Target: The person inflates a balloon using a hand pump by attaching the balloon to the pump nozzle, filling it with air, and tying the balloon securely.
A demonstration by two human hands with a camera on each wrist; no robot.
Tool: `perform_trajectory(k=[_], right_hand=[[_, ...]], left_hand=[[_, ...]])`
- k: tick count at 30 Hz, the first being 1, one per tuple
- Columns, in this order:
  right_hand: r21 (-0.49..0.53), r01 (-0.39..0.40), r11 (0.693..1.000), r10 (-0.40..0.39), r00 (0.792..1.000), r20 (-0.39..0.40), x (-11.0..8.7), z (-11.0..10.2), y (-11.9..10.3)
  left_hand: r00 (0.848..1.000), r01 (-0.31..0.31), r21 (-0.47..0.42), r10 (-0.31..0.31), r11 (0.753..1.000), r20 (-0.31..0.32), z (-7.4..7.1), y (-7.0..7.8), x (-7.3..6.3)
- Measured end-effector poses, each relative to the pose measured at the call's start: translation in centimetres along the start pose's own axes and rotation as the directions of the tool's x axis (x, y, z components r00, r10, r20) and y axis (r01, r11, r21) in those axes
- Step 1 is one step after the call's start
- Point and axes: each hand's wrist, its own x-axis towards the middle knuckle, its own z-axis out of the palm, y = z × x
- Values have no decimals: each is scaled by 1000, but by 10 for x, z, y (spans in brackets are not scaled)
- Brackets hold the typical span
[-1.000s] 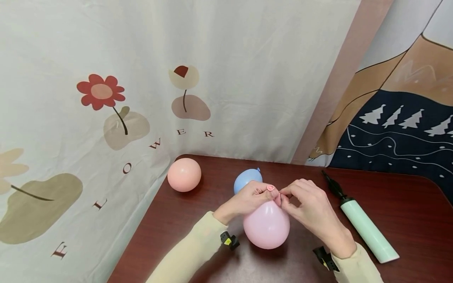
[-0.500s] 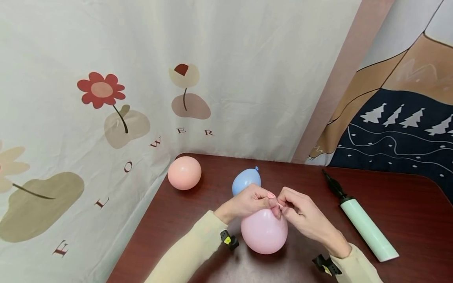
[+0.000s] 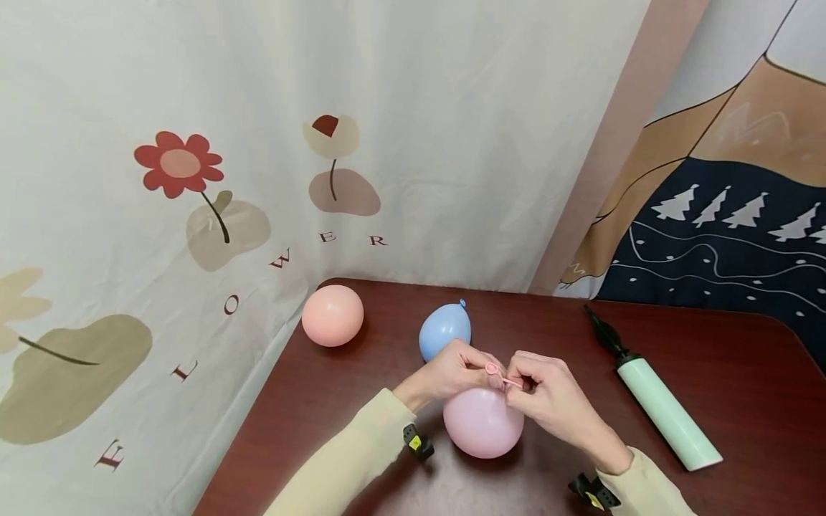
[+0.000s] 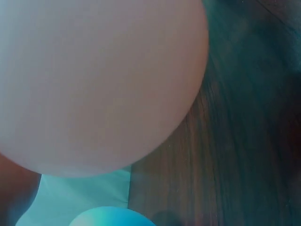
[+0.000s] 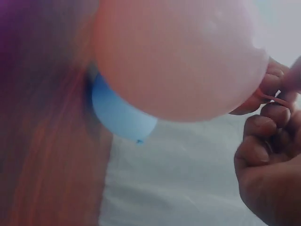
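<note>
A round, inflated pink balloon hangs from both hands over the table, and it fills much of the left wrist view. My left hand pinches the balloon's neck just above its body. A small ring of pink rubber shows at the left thumb and fingertip. With thumb and forefinger my right hand pinches the stretched pink neck, which runs as a thin strand between the hands. In the right wrist view the curled fingers sit close beside the balloon, the strand crossing between them.
Behind the left hand lies a tied blue balloon. A peach balloon rests at the table's far left corner. On the right lies a mint-green hand pump with a black nozzle. Printed curtains hang behind the dark wooden table.
Both hands have shifted slightly down and nearer the person with the pink balloon. The right fingers have drawn the neck outward, and more of the pink strand and ring shows.
</note>
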Motion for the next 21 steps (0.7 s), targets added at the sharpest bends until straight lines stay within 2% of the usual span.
perform_trajectory(k=[4,6,8,12,15,17,19,21], right_hand=[[-124,109,986,-122,986,-109,0,3,-1],[-208,176,962,-208,967,-148,1,3,1],[-304,235,923,-294,942,-165,3,1,2],[-481,340,808,-462,872,-160,7,-4,3],[-580,393,713,-576,801,-165,12,-7,2],[-628,411,660,-634,753,-174,14,-7,0],[-657,416,629,-670,719,-187,16,-6,-1],[-673,411,615,-685,701,-199,17,-5,-2]], left_hand=[[999,14,-1,-14,1000,-40,3,3,-1],[998,16,22,-14,1000,-62,5,5,-1],[997,15,47,-11,999,-76,7,8,0],[996,8,87,-1,996,-87,8,12,1],[997,-5,134,16,991,-79,8,11,1],[997,-14,182,27,983,-70,6,11,1],[997,-18,228,34,973,-66,5,11,1],[997,-18,258,35,966,-62,5,12,1]])
